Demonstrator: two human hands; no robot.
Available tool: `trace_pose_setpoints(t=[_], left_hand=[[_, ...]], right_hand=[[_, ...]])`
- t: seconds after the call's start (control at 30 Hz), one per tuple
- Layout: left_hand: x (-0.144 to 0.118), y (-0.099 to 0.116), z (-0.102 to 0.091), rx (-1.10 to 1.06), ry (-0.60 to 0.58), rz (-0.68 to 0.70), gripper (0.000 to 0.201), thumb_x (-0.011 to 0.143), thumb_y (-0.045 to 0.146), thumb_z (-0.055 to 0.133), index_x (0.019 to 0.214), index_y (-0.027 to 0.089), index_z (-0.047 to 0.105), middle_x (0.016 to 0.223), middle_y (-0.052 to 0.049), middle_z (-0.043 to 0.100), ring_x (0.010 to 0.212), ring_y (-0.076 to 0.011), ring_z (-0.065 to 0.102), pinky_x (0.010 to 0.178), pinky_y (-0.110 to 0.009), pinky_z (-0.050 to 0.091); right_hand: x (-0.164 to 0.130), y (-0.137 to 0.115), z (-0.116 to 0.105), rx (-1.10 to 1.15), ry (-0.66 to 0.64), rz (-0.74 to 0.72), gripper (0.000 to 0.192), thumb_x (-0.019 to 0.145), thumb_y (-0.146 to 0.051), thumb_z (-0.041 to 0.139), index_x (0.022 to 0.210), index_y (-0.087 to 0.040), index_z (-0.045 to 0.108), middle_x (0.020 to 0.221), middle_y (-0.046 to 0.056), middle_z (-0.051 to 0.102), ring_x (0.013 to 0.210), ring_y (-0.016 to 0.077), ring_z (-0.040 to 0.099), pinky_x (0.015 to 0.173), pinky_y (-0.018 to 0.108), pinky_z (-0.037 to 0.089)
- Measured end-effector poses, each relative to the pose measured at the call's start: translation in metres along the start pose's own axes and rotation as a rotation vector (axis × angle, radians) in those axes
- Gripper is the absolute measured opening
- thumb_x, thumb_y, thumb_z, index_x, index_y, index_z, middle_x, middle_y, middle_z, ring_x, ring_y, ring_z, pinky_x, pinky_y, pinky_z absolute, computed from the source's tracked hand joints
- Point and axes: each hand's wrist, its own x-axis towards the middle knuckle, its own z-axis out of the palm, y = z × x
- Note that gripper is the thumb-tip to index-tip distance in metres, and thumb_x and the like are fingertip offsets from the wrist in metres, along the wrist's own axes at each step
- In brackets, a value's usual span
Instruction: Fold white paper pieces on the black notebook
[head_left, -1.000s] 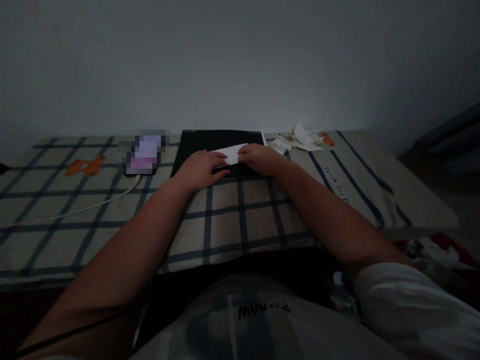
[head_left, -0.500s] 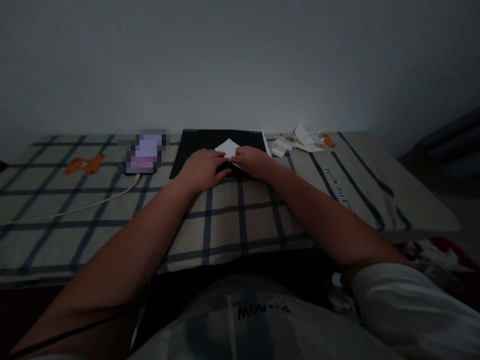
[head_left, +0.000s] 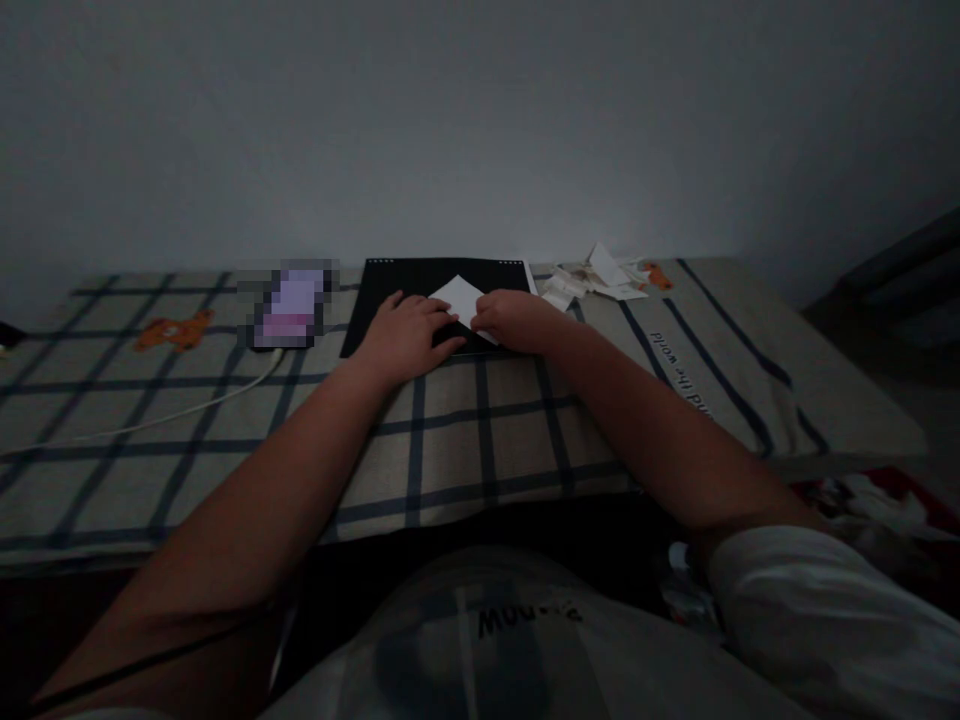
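A small white sheet of paper [head_left: 459, 292], its top corner pointing to the wall, lies on a black board [head_left: 390, 275] with small holes along its far edge. My left hand [head_left: 409, 335] rests flat at the paper's left side, fingers spread, fingertips on its edge. On the other side, my right hand [head_left: 514, 318] has its fingers curled and pinched together at the paper's right edge. Part of the paper under and beside the right fingers is hidden.
A phone [head_left: 294, 300] with a white charging cable [head_left: 202, 403] lies left on the checked tablecloth [head_left: 450, 440]. Torn paper scraps [head_left: 600, 275] sit right of the board. Behind stands a wall [head_left: 480, 130]. A red container with crumpled waste [head_left: 885, 505] is at lower right.
My right hand has slid a little to the right along the paper, so more of its white surface shows between the hands. My left hand has stayed nearly in place.
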Motion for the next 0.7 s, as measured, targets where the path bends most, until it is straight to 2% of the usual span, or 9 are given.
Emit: trace_pose_setpoints(t=[0.2, 0.43, 0.57, 0.7], left_hand=[[0.000, 0.000, -0.001, -0.002, 0.001, -0.006, 0.050, 0.111, 0.054, 0.058, 0.146, 0.027, 0.081, 0.161, -0.011, 0.073, 0.152, -0.0394, 0.063, 0.136, -0.068, 0.035], [-0.001, -0.001, 0.000, -0.020, 0.021, -0.010, 0.049, 0.109, 0.054, 0.060, 0.146, 0.030, 0.081, 0.162, -0.009, 0.072, 0.151, -0.0403, 0.062, 0.137, -0.072, 0.032], [-0.002, -0.003, 0.001, -0.030, 0.039, 0.001, 0.048, 0.108, 0.054, 0.060, 0.144, 0.031, 0.082, 0.159, -0.009, 0.075, 0.149, -0.0406, 0.063, 0.136, -0.073, 0.032], [-0.002, -0.007, -0.002, -0.024, 0.081, 0.020, 0.048, 0.106, 0.054, 0.061, 0.130, 0.022, 0.088, 0.143, -0.016, 0.080, 0.142, -0.0425, 0.066, 0.133, -0.069, 0.039]], right_hand=[[-0.009, -0.003, -0.009, -0.017, -0.025, -0.019, 0.034, 0.112, -0.014, 0.056, 0.119, -0.015, 0.089, 0.119, 0.017, 0.082, 0.101, 0.0249, 0.070, 0.087, 0.037, 0.045], [-0.014, -0.001, -0.007, 0.044, -0.030, 0.000, 0.035, 0.111, -0.016, 0.055, 0.121, -0.014, 0.089, 0.121, 0.016, 0.084, 0.098, 0.0229, 0.072, 0.088, 0.035, 0.048], [-0.016, 0.004, -0.001, 0.114, 0.049, -0.064, 0.034, 0.110, -0.019, 0.056, 0.117, -0.011, 0.089, 0.122, 0.019, 0.083, 0.107, 0.0258, 0.073, 0.097, 0.037, 0.051], [-0.017, 0.006, 0.005, 0.183, 0.126, -0.092, 0.035, 0.108, -0.028, 0.070, 0.136, -0.012, 0.084, 0.137, 0.021, 0.080, 0.123, 0.0303, 0.072, 0.107, 0.043, 0.054]])
